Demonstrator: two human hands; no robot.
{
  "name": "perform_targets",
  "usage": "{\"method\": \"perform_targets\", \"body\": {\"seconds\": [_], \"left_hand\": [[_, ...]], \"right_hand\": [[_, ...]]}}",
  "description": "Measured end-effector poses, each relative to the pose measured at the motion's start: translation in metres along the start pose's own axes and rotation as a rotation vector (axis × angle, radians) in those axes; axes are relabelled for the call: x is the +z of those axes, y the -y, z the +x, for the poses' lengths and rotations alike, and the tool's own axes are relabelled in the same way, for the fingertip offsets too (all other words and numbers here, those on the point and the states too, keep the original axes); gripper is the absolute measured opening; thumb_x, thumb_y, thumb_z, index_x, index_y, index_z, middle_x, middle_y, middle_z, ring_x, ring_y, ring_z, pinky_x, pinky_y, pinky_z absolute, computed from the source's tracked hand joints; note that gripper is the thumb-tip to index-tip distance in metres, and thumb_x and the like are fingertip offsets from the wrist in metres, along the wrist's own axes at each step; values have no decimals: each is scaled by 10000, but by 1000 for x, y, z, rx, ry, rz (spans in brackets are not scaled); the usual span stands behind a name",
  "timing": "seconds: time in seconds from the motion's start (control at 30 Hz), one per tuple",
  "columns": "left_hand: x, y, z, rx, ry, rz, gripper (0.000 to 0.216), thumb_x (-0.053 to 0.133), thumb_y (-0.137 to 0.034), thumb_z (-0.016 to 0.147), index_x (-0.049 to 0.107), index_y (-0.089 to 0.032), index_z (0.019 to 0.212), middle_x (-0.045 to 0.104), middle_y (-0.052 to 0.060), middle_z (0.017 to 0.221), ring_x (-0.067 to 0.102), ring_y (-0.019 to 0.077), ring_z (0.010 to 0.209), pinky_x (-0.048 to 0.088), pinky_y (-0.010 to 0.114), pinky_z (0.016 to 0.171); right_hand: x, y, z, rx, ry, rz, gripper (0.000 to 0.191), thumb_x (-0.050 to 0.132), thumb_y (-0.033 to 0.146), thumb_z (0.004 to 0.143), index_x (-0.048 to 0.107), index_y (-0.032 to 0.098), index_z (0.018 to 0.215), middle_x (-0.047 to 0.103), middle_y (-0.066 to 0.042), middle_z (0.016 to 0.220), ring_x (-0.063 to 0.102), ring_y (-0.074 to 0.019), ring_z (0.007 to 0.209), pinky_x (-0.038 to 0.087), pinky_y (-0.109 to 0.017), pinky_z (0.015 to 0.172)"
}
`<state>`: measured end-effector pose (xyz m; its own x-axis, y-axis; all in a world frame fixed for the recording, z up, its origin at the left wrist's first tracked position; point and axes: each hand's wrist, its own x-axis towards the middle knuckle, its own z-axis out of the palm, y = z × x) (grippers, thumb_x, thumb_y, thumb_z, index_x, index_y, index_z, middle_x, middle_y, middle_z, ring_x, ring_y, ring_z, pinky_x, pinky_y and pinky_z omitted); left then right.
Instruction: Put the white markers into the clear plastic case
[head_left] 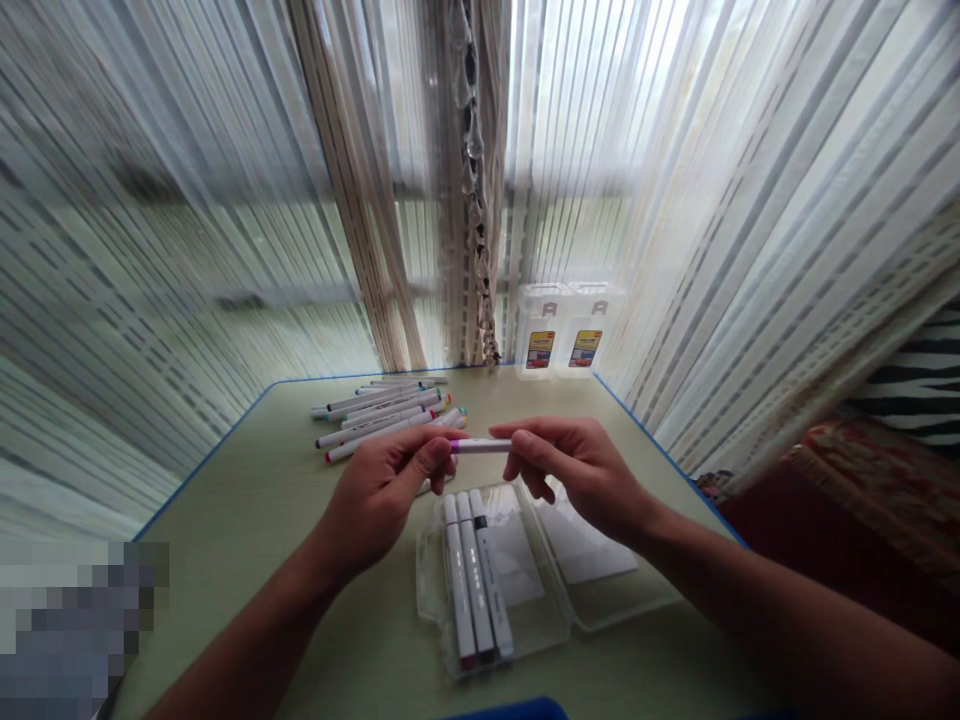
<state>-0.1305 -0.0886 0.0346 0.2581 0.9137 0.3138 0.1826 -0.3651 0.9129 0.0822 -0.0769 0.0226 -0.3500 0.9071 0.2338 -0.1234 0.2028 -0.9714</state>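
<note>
Between my two hands a white marker (484,446) with a purple band is held level above the table. My left hand (397,475) pinches its purple end with thumb and fingers. The other end sits in the closed thumb and fingers of my right hand (574,460). Below them lies a clear plastic case (525,630), opened flat, its lid (600,560) to the right. Three white markers (474,580) lie side by side in the left part of the case. Behind my left hand is a loose pile of white markers (382,415) with coloured ends.
Two upright clear plastic boxes (566,330) with yellow and blue labels stand at the table's back right. String curtains (187,200) hang close around the blue-edged table (247,520). A blue object (517,710) shows at the bottom edge.
</note>
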Motion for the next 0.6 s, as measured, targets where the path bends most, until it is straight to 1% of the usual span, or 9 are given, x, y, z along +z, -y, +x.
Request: {"method": "perform_targets", "body": {"seconds": [0.27, 0.6], "left_hand": [[-1, 3, 1, -43, -18, -63, 244, 565, -274, 917, 730, -111, 992, 613, 14, 655, 550, 116, 616, 454, 231, 617], [0, 6, 1, -79, -23, -216, 251, 579, -278, 910, 714, -77, 976, 604, 21, 655, 542, 111, 594, 443, 232, 587]], "right_hand": [[-2, -3, -2, 19, 46, 185, 311, 555, 353, 931, 716, 133, 1078, 706, -86, 780, 537, -102, 508, 382, -223, 437], [-3, -3, -3, 39, 82, 329, 299, 528, 326, 946, 715, 130, 1070, 738, -127, 847, 579, -126, 535, 398, -235, 461]]}}
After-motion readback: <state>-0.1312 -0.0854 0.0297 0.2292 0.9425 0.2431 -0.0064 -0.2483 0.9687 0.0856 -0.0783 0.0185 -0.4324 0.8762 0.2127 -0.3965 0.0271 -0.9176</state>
